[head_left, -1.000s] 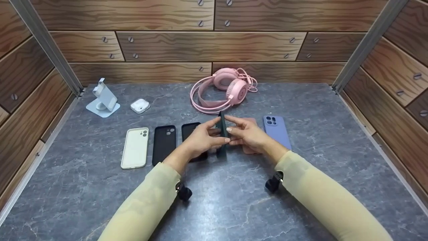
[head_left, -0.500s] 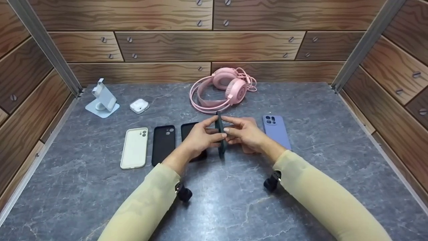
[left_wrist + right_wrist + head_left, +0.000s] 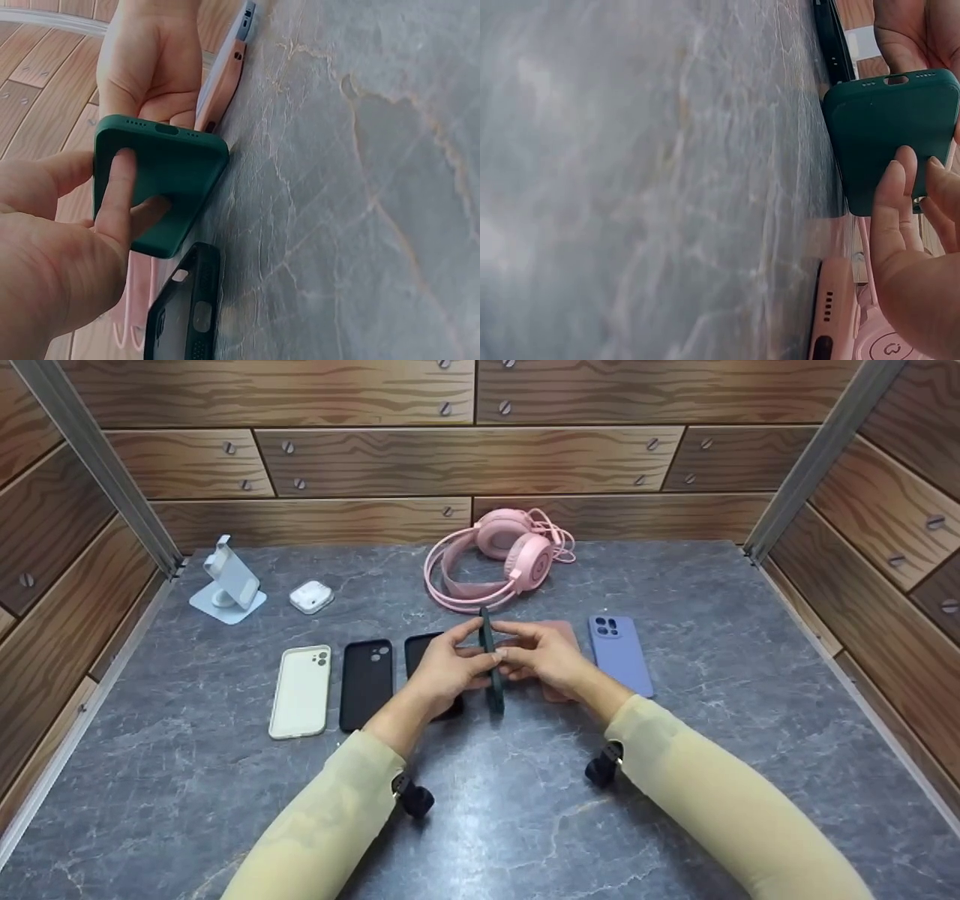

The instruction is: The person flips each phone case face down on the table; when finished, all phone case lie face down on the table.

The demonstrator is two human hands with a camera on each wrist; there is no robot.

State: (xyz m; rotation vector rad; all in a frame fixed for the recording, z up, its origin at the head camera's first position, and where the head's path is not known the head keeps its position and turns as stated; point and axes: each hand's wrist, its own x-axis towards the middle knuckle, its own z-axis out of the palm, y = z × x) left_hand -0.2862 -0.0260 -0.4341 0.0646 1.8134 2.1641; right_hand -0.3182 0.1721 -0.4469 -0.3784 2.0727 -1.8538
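A dark green phone case (image 3: 493,690) stands on its long edge between my two hands, over the middle of the row of cases. My left hand (image 3: 442,667) holds it from the left, with fingers against its hollow inner side (image 3: 184,169) and one at its edge. From the other side my right hand (image 3: 553,658) holds the case, its fingertips (image 3: 906,159) on the smooth back. A black phone case (image 3: 421,643) lies partly hidden under my left hand. Beneath my right hand is a pink phone case (image 3: 561,694), partly covered by it.
On the left lie a cream phone case (image 3: 301,690) and another black phone case (image 3: 366,686). A purple phone case (image 3: 626,660) lies at the right. Behind stand a light blue stand (image 3: 236,581), a small white case (image 3: 311,597) and pink headphones (image 3: 531,564). Wood-patterned walls border the grey marbled table (image 3: 480,825).
Both hands have shifted slightly left with the green phone case, which has tilted so its near end points more to the right. The other things lie as before.
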